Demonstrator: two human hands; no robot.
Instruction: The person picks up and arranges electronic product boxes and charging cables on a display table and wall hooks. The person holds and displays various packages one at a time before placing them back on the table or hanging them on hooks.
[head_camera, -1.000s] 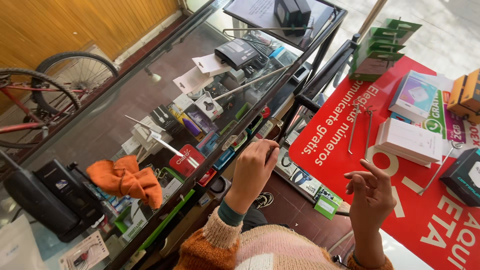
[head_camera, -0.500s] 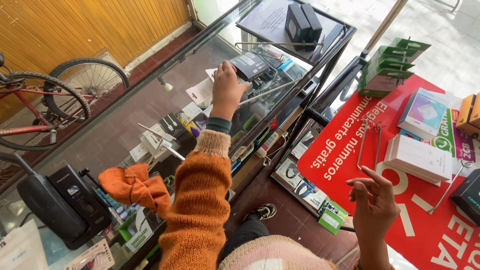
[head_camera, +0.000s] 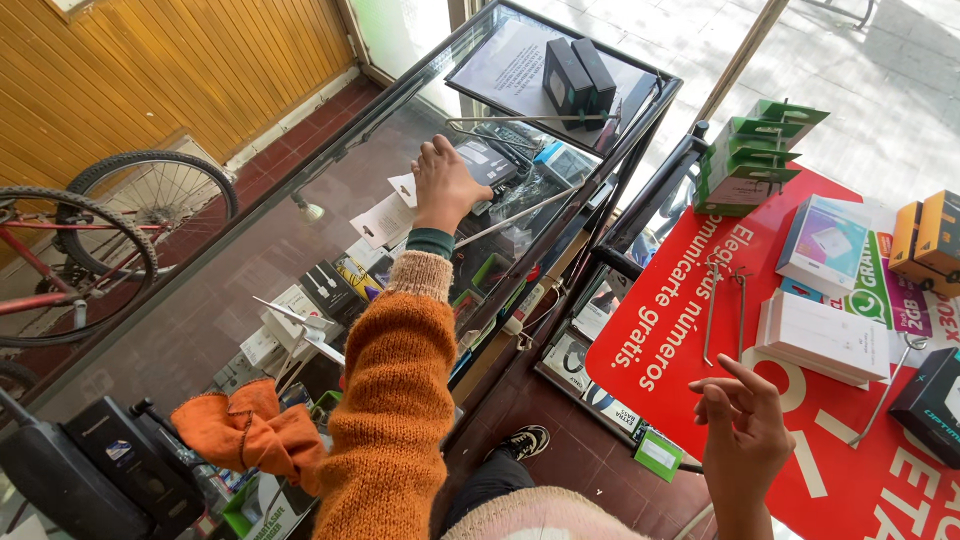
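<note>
Head view: a hand on a glass shop desk

A long glass desk (head_camera: 230, 300) with a dark metal frame stands beside a wooden plank wall (head_camera: 150, 70) and a red-tiled floor. The left hand (head_camera: 445, 185), in a fuzzy orange knit sleeve, lies palm down on the glass, fingers together, above a dark flat box (head_camera: 488, 160) on the shelf inside. The right hand (head_camera: 745, 425) hovers over a glossy red poster (head_camera: 700, 300), fingers loosely curled and apart, holding nothing.
</note>
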